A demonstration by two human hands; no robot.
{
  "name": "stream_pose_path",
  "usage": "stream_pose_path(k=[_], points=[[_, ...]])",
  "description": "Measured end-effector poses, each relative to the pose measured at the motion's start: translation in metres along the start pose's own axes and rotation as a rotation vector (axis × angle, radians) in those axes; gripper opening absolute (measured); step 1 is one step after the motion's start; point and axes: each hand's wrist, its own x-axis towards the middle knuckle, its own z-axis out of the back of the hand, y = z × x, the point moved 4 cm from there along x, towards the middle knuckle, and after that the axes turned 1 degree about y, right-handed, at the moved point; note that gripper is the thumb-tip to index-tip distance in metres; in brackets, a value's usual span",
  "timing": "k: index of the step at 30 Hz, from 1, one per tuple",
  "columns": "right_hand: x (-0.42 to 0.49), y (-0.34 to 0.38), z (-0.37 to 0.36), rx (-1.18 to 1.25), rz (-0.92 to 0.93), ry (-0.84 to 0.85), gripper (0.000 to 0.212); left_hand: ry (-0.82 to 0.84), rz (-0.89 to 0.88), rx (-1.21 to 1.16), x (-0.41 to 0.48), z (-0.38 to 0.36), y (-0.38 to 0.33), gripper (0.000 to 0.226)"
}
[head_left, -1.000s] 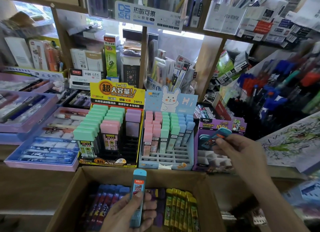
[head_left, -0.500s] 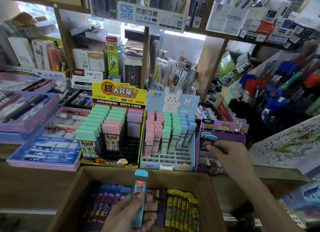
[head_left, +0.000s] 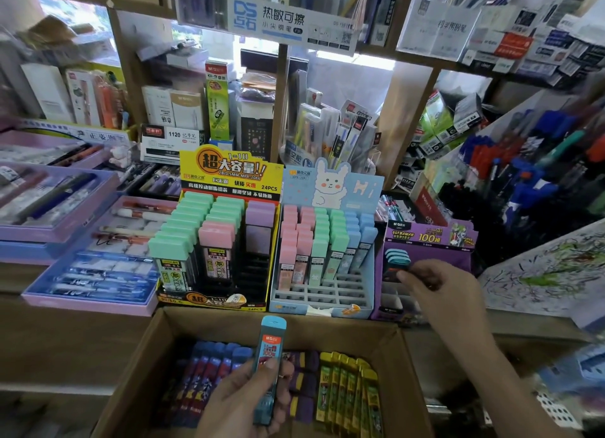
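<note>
My left hand [head_left: 244,401] grips a teal lead-refill case [head_left: 269,367] upright over an open cardboard box [head_left: 137,369] that holds rows of blue, purple and yellow cases. My right hand [head_left: 438,290] reaches into a purple display box [head_left: 425,238] on the shelf and pinches another teal-capped case [head_left: 393,267] standing in its front row beside several like it. Its fingers cover the case's lower part.
A yellow display [head_left: 229,176] with green, pink and purple cases and a blue rabbit display [head_left: 330,189] stand left of the purple one. Purple pen trays [head_left: 49,228] lie at far left. Pen racks [head_left: 523,176] and a scribbled test pad [head_left: 550,270] crowd the right.
My right hand has carried the teal case down and left into the purple display box, where it now stands among the others. My left hand has kept its case still.
</note>
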Motion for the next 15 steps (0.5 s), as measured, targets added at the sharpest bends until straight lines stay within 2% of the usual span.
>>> stream_pose_path(k=[1,3,5,7,12,15], points=[[-0.004,0.002,0.004,0.019,-0.012,-0.029,0.005,-0.035,0.039,-0.052,0.002,0.0,0.003,0.033],[-0.015,0.011,0.011,0.084,-0.01,-0.072,0.005,-0.058,0.094,-0.148,0.006,-0.002,0.006,0.02],[-0.03,0.026,0.01,0.171,0.004,-0.047,0.006,-0.043,0.095,-0.171,0.008,0.0,0.012,0.025],[-0.047,0.04,-0.002,0.239,-0.019,0.062,0.006,-0.023,0.087,-0.151,0.007,-0.001,0.012,0.03],[-0.088,0.066,-0.052,0.375,-0.16,0.504,0.007,0.023,0.062,-0.051,0.005,-0.003,0.01,0.03],[-0.101,0.074,-0.071,0.49,-0.231,0.643,0.007,0.03,0.056,-0.008,0.004,-0.004,0.009,0.024]])
